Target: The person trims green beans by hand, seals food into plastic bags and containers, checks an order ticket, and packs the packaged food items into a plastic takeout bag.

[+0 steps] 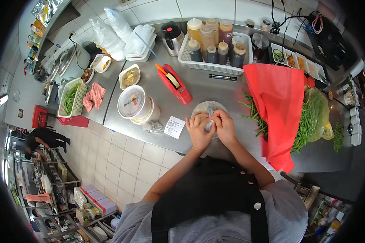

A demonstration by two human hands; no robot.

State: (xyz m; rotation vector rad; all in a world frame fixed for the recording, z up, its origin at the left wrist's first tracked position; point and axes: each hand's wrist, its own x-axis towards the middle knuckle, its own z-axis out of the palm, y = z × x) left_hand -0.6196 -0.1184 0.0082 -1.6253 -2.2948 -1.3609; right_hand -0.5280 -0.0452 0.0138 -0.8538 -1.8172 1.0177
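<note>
Both of my hands meet over a round, pale container (pixel 199 108) near the counter's front edge. My left hand (pixel 199 128) and my right hand (pixel 224 126) have their fingers pinched together on a small clear plastic bag (pixel 209 126), partly hidden by the fingers. What lies inside the bag and the container is hard to make out. Just left of my hands is a printed paper slip (pixel 174 127). Behind them stands a red tape dispenser (pixel 178 90) with an orange-handled tool in it.
Lidded tubs (pixel 132 102) stand to the left, near a small food bowl (pixel 130 77). A basket of sauce bottles (pixel 215 60) is at the back. On the right, a red bag (pixel 273 109) lies over green beans (pixel 304 133). Another person (pixel 48 139) is far left.
</note>
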